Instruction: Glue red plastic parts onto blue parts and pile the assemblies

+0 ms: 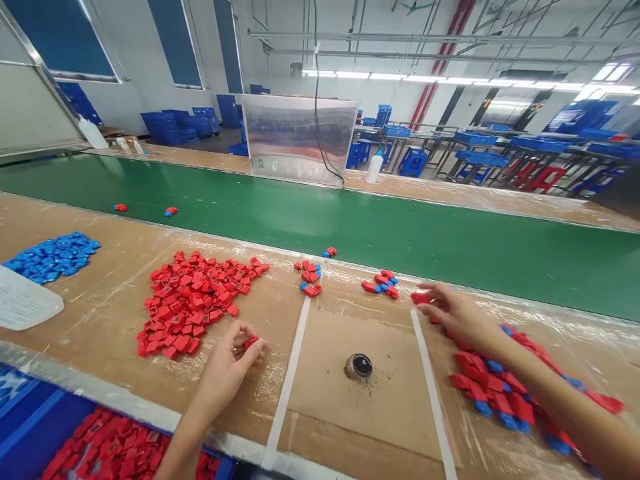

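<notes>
My left hand [231,363] rests on the cardboard-covered bench, its fingers pinched on a small red plastic piece [251,342] just right of a big heap of red pieces [193,300]. My right hand [450,312] reaches forward over a heap of joined red-and-blue pieces [500,393], its fingertips closed on a red piece [419,298]. A small cluster of red-and-blue pieces [381,285] lies just left of that hand. Another small cluster [310,275] sits further left.
A green conveyor belt [400,233] runs behind the bench, carrying a few joined pieces [171,211]. A pile of blue pieces [53,257] and a white tray [23,301] lie far left. A round black knob [359,366] sits mid-bench. A blue bin with red pieces [105,450] stands below.
</notes>
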A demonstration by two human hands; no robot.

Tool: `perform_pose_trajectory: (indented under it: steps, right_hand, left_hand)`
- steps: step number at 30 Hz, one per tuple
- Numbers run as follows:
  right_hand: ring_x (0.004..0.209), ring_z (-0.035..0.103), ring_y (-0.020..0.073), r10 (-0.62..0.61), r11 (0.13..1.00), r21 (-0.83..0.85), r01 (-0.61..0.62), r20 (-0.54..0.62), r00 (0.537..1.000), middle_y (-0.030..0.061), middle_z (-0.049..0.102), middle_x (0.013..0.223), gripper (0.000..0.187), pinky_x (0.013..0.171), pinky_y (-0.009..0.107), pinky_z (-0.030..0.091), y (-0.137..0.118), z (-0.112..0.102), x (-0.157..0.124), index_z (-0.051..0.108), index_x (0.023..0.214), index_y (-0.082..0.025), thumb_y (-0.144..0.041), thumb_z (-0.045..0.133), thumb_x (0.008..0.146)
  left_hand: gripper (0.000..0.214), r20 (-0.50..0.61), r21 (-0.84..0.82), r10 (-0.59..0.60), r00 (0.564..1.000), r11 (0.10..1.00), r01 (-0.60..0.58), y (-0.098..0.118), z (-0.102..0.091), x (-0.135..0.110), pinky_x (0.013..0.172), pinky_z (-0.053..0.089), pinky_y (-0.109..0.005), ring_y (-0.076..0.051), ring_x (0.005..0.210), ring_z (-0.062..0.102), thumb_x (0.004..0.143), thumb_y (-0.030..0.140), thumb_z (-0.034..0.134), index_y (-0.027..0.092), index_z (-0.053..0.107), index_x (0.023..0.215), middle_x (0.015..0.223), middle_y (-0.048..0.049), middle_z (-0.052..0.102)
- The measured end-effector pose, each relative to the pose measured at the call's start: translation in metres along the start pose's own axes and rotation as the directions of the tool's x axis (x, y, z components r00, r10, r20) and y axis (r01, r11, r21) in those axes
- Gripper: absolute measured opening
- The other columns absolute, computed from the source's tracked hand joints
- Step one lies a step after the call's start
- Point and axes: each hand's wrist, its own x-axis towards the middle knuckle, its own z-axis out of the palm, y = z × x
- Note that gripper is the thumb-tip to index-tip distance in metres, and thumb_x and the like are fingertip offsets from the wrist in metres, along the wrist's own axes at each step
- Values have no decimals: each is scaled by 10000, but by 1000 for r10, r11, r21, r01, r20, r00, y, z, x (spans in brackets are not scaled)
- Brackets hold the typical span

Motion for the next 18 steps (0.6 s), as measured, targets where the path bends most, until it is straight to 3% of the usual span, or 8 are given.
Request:
perform_pose_trajectory:
  steps: [2,4,7,9,13,18]
  right_hand:
    - [839,665,244,-89,992,90,85,41,995,96,701,995,342,725,382,545,-26,9,-34,574,1155,-199,-418,537,894]
    - [864,664,232,-123,985,126,115,55,991,80,700,997,310,749,386,549,-50,19,-62,602,1146,-205,-397,545,910]
    - [893,656,211,-197,974,126,190,46,979,75,682,1038,279,784,378,543,-79,32,-88,615,1177,-214,-338,526,944]
    - [905,650,209,-250,966,70,248,27,968,81,665,1053,274,801,378,534,-92,40,-96,619,1193,-213,-296,492,965]
    - [915,655,228,-289,956,-55,288,-13,957,96,665,1065,286,792,386,537,-102,53,-98,590,1227,-194,-261,475,973]
    - [876,664,215,-300,952,-65,298,-22,954,72,689,1006,184,764,349,541,-105,62,-97,588,1123,-206,-263,517,963]
  left_hand:
    - [320,89,-133,-33,995,990,45,3,16,-7,653,503,-269,-162,662,626,827,448,627,201,525,1003,760,-7,674]
    - [404,160,-147,-24,987,988,48,5,34,-13,609,464,-242,-147,629,586,855,463,594,185,551,1146,712,7,650]
    - [410,232,-104,19,973,995,6,5,59,-23,533,364,-211,-115,569,483,852,476,601,146,655,1089,611,37,537]
    - [410,294,-127,20,956,992,18,2,76,-29,510,326,-209,-99,548,436,830,480,631,134,681,1043,609,42,504]
    - [495,343,-248,-18,939,963,109,-7,103,-40,538,394,-226,-113,586,491,843,484,607,111,608,1169,691,8,571]
    - [448,372,-305,-39,927,939,162,-9,115,-47,640,488,-266,-154,693,597,842,426,617,126,569,1172,792,-46,666]
